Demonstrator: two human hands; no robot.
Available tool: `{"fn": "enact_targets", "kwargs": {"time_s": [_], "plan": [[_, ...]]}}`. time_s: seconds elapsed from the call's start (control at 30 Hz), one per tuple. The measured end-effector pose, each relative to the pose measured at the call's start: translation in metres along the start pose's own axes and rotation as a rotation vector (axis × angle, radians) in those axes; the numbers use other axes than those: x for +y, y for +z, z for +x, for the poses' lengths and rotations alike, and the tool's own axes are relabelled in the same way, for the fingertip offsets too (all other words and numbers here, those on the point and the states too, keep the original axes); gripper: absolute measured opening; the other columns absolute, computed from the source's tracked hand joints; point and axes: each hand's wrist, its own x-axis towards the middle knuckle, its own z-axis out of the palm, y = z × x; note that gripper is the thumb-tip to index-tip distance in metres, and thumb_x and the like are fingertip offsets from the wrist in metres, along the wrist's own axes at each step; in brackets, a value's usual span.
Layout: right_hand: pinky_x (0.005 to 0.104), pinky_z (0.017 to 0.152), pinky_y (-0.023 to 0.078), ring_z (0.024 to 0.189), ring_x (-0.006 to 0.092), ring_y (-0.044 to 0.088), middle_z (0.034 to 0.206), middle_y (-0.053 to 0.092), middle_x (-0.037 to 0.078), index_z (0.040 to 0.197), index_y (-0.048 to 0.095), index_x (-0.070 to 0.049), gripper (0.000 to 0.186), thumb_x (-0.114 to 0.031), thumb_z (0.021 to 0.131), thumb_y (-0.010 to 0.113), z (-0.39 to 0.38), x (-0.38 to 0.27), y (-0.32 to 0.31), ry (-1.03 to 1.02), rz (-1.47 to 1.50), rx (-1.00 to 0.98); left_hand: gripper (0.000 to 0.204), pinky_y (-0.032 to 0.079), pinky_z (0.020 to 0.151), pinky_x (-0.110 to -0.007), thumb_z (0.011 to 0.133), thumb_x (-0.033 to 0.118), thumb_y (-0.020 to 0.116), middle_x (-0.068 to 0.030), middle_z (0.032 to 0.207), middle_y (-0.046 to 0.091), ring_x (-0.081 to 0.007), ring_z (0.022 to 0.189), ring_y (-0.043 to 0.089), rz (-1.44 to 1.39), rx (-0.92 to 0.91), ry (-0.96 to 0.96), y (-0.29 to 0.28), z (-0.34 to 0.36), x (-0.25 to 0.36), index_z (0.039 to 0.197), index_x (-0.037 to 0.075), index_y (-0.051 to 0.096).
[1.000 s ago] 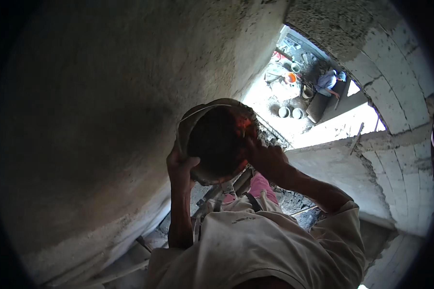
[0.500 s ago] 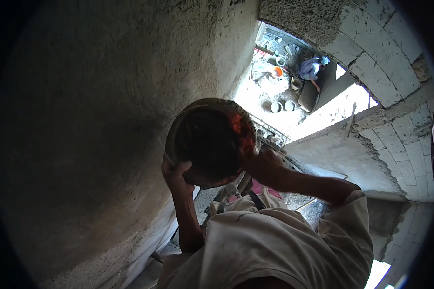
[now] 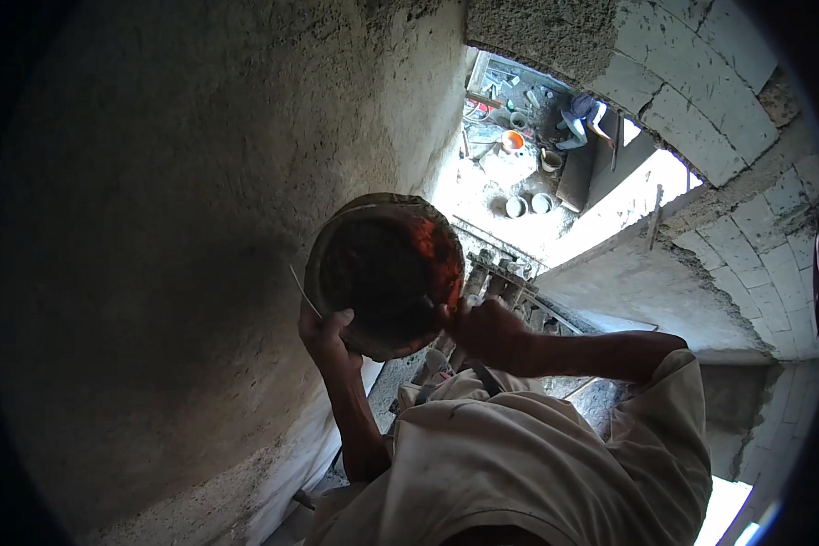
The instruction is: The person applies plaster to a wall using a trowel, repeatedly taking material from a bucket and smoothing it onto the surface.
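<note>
A round bucket point(image 3: 373, 259) is held up in front of me, its mouth turned toward me. Its inside is dark, with an orange-red glow on the right wall. My left hand point(image 3: 330, 341) grips the lower left rim, thumb over the edge. A thin pale wire, apparently the bucket's handle point(image 3: 300, 282), stands out beside that hand. At the lower right rim my right hand point(image 3: 491, 335) is closed and slightly blurred. Its fingers reach the bucket's edge, and what they hold, if anything, is hidden.
A rough plastered wall point(image 3: 164, 273) rises close on the left. Blockwork point(image 3: 692, 118) stands at the right. Below, through an opening, a co-worker point(image 3: 582, 118) bends near a board, with an orange bucket point(image 3: 512, 141) and several pails around. Planks or poles point(image 3: 505, 278) lie beneath me.
The bucket has shifted slightly left. My right hand has come down and left along its rim, while my left hand keeps its grip. The co-worker below has changed posture.
</note>
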Motion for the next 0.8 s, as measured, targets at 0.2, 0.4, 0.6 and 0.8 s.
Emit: {"fn": "enact_targets", "kwargs": {"time_s": [0.2,0.4,0.6,0.8], "plan": [[0.0298,0.052,0.054,0.074,0.0199,0.07,0.097,0.065,0.018,0.128,0.049,0.005,0.047,-0.014,0.085,0.059,0.028,0.03,-0.035,0.111,-0.241,0.38,0.069,0.047,0.097,-0.036,0.062,-0.007,0.052,-0.0158,0.124,0.06,-0.027,0.114,0.059,0.249,-0.014,0.107,0.013,-0.007,-0.014,0.131,-0.007,0.05],[0.0299,0.052,0.054,0.076,0.0194,0.069,0.088,0.067,0.011,0.12,0.053,0.006,0.041,-0.015,0.085,0.06,0.025,0.034,0.014,0.186,-0.181,0.174,0.071,0.043,0.1,-0.032,0.063,-0.009,0.05,-0.015,0.125,0.059,-0.0236,0.115,0.058,0.106,0.027,0.06,0.031,-0.018,-0.017,0.134,-0.006,0.049],[0.0351,0.056,0.055,0.075,0.0227,0.071,0.085,0.068,0.012,0.111,0.055,0.003,0.032,-0.016,0.085,0.061,0.021,0.039,-0.032,0.222,-0.041,0.184,0.068,0.044,0.1,-0.033,0.064,-0.008,0.052,-0.0147,0.123,0.06,-0.024,0.111,0.06,0.231,0.029,0.06,0.033,-0.02,-0.034,0.132,-0.005,0.05],[0.0357,0.059,0.055,0.075,0.024,0.071,0.086,0.068,0.012,0.109,0.056,0.002,0.031,-0.016,0.084,0.061,0.005,0.052,-0.011,0.163,-0.087,0.125,0.066,0.046,0.097,-0.034,0.064,-0.008,0.053,-0.0145,0.121,0.061,-0.0252,0.109,0.06,0.057,0.002,0.034,0.038,-0.017,-0.03,0.13,-0.005,0.051]]}}
